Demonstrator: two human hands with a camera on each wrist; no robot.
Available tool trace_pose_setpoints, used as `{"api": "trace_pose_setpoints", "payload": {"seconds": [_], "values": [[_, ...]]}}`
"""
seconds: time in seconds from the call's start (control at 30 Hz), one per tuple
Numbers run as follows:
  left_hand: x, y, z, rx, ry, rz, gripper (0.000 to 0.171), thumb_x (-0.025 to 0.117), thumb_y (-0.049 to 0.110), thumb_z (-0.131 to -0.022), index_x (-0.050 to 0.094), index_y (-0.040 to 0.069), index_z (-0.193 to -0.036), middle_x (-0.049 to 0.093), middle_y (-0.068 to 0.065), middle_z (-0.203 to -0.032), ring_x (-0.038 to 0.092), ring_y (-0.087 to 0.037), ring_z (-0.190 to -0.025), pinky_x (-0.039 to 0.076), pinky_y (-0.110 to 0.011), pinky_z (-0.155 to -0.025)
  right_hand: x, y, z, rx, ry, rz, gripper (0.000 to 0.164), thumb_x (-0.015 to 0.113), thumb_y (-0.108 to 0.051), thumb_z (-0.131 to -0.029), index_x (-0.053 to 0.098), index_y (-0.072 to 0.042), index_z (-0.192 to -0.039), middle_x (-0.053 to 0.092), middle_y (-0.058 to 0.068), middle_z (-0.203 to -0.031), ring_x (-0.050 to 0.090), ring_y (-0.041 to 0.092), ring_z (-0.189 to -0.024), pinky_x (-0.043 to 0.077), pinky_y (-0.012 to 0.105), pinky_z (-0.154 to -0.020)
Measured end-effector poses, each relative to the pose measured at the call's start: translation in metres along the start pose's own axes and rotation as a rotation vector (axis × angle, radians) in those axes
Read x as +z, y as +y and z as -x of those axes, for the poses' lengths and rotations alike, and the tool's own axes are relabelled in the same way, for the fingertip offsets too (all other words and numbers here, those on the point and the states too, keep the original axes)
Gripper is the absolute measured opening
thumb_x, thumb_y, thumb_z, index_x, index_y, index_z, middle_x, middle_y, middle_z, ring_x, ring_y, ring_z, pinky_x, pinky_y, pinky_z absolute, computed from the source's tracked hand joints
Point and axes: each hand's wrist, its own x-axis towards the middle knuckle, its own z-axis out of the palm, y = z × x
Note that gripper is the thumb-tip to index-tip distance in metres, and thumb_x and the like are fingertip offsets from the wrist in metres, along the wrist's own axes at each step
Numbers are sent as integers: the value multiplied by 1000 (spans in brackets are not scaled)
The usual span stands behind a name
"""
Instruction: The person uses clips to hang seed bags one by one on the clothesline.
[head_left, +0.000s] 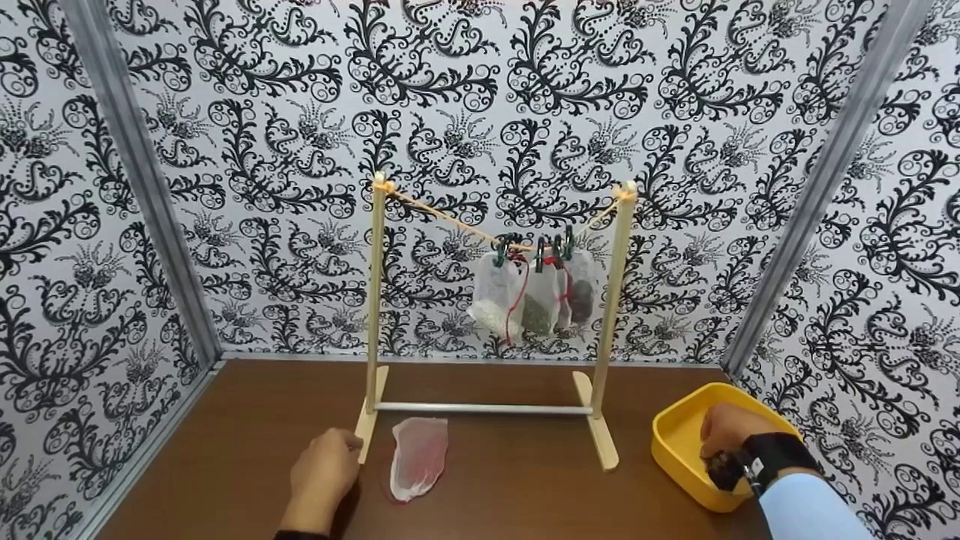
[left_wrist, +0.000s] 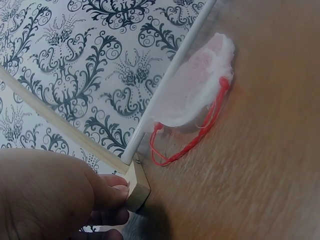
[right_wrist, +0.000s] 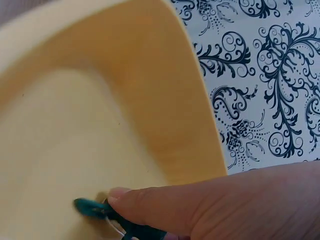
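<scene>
My left hand (head_left: 324,469) is at the left foot (left_wrist: 139,187) of a wooden stand, thumb and fingertips pinching its front end. Just right of that foot, a white and pink mesh pouch (head_left: 420,457) with a red drawstring (left_wrist: 192,142) lies flat on the table. My right hand (head_left: 731,431) reaches into a yellow bin (head_left: 671,442). In the right wrist view its thumb and fingers pinch a dark green clip (right_wrist: 90,207), partly hidden by the hand, low over the bin's floor.
An orange cord (head_left: 442,216) sags between the stand's two posts. Several filled pouches (head_left: 538,304) hang bunched from it by dark green clips (head_left: 540,255). A white crossbar (head_left: 484,409) joins the stand's feet. Patterned walls (head_left: 300,150) enclose the brown table (head_left: 517,487).
</scene>
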Motion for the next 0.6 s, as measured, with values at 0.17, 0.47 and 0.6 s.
{"api": "trace_pose_setpoints", "payload": {"seconds": [0.17, 0.47, 0.6], "values": [[0, -3, -1, 3, -14, 7, 22, 73, 9, -101, 88, 11, -118, 83, -21, -127, 80, -51, -114, 64, -72, -92, -7, -10, 2, 45, 18, 1, 28, 68, 6, -75, 57, -16, -60, 61, -3, -56, 54, 11, -49, 44, 23, -47], [0, -2, -2, 0, -19, -11, 22, 75, 7, -100, 87, 8, -118, 84, -21, -123, 80, -50, -109, 65, -69, -88, -48, -69, 7, -73, 118, -106, 20, 81, -6, -94, 76, 5, -111, 82, 19, -104, 77, 27, -90, 69, 46, -82], [0, 3, -2, 14, -13, -46, 21, 74, 8, -98, 86, 6, -115, 84, -23, -121, 80, -51, -109, 64, -70, -89, -50, -105, 13, -175, 167, -191, 20, 79, -7, -101, 78, 4, -117, 85, 19, -108, 82, 30, -97, 71, 48, -91]]}}
